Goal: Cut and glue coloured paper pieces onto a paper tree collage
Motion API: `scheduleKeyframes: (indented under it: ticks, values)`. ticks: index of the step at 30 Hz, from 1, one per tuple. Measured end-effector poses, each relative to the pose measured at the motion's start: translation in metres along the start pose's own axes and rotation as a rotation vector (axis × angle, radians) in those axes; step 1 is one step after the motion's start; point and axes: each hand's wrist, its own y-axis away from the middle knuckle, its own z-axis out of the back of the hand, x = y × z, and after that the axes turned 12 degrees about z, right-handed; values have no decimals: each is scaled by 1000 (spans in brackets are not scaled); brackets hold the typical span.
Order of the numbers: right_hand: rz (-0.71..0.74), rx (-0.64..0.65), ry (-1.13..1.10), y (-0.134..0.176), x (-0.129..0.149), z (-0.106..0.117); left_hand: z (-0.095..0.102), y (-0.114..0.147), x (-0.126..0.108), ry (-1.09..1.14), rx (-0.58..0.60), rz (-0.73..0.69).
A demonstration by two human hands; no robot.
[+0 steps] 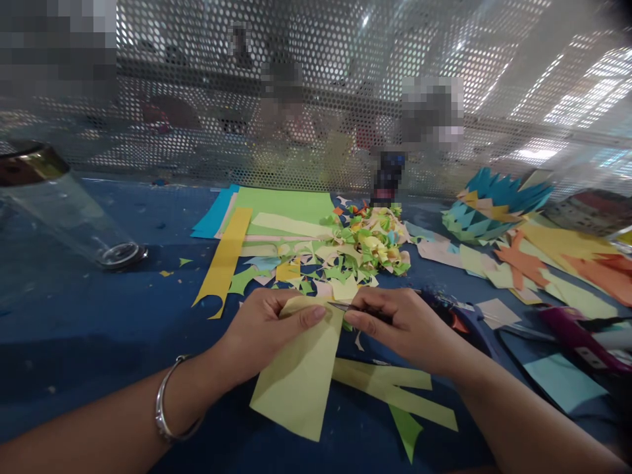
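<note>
My left hand (276,329) pinches the top of a pale yellow-green piece of paper (299,382) between thumb and fingers. The sheet slants down toward me. At its upper right edge are the pointed metal blades of small scissors (340,306). My right hand (395,322) is closed around the scissors, hiding their handles. Beneath the hands lie pale green paper strips (419,401) and a bright green scrap (407,431). Just beyond my fingers, cut paper scraps (320,270) are strewn about.
A heap of curled paper bits (378,240) lies ahead, beside stacked coloured sheets (286,204) and a yellow strip (227,263). At left leans a clear jar (74,217). To the right are a folded-paper bowl (494,207), orange scraps (523,260) and a purple glue gun (582,336). A perforated metal panel (316,85) stands behind.
</note>
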Motion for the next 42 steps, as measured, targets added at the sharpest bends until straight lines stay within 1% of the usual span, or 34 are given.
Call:
scheduleKeyframes:
  ticks: [7, 18, 23, 29, 38, 42]
  values:
    - [-3, 13, -14, 1, 1, 0, -1, 1, -2, -19, 11, 7]
    - [-6, 19, -17, 1, 4, 1, -1, 1, -1, -80, -11, -43]
    - [-3, 17, 3, 1, 3, 0, -2, 0, 0, -114, 2, -60]
    - [0, 26, 15, 2, 3, 0, -2, 1, 0, -104, 14, -61]
    - [18, 36, 32, 2, 3, 0, -3, 0, -2, -84, 73, -52]
    - [20, 40, 33, 2, 4, 1, -2, 0, -1, -44, 102, -17]
